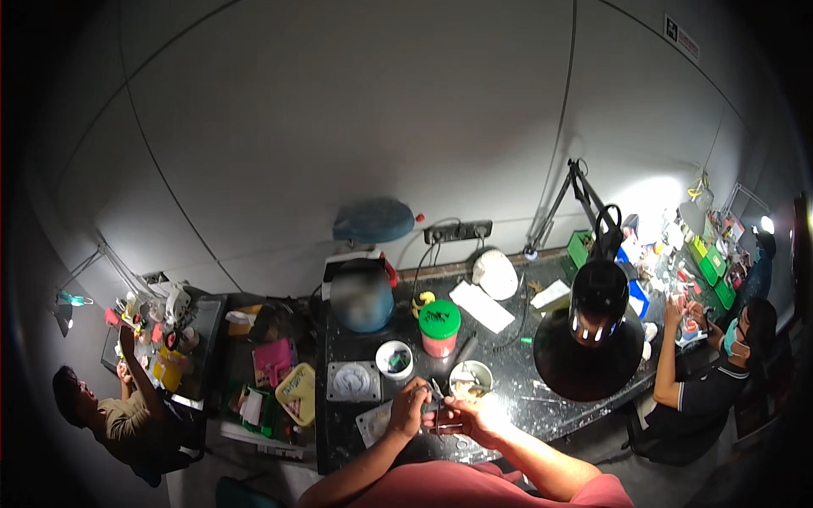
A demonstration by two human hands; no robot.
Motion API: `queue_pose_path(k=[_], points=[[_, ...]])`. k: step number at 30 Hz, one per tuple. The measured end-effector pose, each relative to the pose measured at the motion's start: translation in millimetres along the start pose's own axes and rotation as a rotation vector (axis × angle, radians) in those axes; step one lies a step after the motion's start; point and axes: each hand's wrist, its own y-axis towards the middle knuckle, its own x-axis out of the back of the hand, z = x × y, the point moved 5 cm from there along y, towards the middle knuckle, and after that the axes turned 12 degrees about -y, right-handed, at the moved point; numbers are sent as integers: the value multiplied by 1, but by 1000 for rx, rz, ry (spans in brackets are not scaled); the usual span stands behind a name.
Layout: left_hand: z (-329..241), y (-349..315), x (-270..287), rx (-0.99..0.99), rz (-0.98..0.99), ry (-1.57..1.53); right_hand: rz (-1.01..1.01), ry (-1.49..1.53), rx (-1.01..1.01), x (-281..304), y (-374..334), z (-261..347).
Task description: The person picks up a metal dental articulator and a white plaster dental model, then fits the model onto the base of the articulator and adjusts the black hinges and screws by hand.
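My left hand point(411, 411) and my right hand point(476, 421) are close together over the bench's near edge, both with fingers closed. A slim metal tool point(437, 390) sticks up between them, seemingly gripped by my right hand; thin dark loops show below its fingers. What my left fingers pinch is too small to make out. Just beyond my right hand stands a cream-coloured bowl point(471, 378) with pale bits inside. A white tub point(394, 360) holding dark and green pieces is beyond my left hand. Next to it is a pink jar with a green lid point(439, 318).
A black lamp point(588, 354) overhangs the bench at right. Farther back are a blue round container point(362, 296), a white paper sheet point(481, 307) and a white rounded object point(495, 274). Square plates point(354, 393) lie at left. Co-workers sit at left point(118, 423) and right point(707, 381).
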Motion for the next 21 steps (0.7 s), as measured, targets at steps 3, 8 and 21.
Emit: queue_pose_path(k=[3,8,21], points=[[5,1,-6,164,-97,-236,11,-5,13,-8,-2,13],[7,5,-3,150,-94,-124,8,-46,2,-4,1,20],[3,4,-7,56,61,-108,-23,-198,117,11,-14,12]])
